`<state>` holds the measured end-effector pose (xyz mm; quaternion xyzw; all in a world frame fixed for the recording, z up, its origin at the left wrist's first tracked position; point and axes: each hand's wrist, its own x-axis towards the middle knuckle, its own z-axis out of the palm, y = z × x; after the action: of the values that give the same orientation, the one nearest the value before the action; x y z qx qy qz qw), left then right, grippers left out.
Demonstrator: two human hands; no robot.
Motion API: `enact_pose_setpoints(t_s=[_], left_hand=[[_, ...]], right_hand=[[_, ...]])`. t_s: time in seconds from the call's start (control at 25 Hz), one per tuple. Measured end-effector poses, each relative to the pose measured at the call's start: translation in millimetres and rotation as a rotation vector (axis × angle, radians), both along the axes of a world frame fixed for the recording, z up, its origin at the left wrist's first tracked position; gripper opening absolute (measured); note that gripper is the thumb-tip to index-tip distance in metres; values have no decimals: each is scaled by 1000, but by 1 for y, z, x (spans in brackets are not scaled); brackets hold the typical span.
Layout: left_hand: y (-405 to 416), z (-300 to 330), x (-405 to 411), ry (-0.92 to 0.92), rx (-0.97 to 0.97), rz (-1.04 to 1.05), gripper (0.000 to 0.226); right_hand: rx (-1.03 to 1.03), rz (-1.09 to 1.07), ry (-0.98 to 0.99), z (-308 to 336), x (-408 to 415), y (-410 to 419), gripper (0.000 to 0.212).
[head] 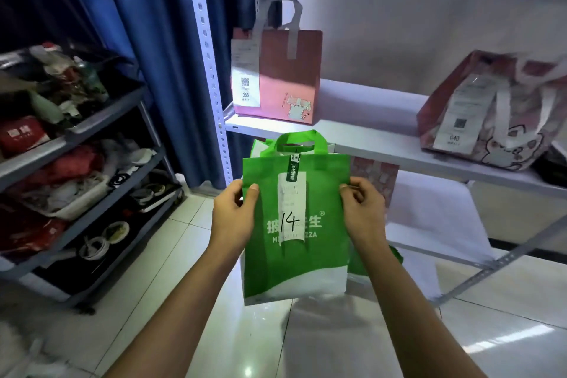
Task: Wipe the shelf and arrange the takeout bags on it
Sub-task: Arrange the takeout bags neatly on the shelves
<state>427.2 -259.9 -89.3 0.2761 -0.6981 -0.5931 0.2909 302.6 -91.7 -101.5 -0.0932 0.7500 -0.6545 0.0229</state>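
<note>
You see one green bag (296,224) in front, two pink bags, one at the left (283,77) and one at the right (487,110), on the middle shelf (368,135), and two hands, left (234,215) and right (363,212).

Glossy white tile floor (506,331), blue curtain (147,40) behind grey cluttered cart (101,120) at left.

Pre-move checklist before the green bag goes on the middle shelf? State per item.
1. Left hand grips the green non-woven takeout bag at its edge: ok.
2. Right hand grips the opposite edge: ok.
3. Bag upright, label 14 facing out: ok.
4. Bare gap on the white metal shelf between the upright pink bag and the tilted pink cartoon bag: ok.
5. Shelf wiped: cannot tell.
</note>
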Motion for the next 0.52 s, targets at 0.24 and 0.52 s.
enact_pose_setpoints(t_s=[0.24, 0.52], left_hand=[[-47, 36, -14, 62, -43, 54, 24], [-102, 70, -40, 112, -69, 79, 17]], right_hand=[[-43, 88, 7, 45, -21, -48, 13], [-97, 54, 40, 75, -57, -112, 12]])
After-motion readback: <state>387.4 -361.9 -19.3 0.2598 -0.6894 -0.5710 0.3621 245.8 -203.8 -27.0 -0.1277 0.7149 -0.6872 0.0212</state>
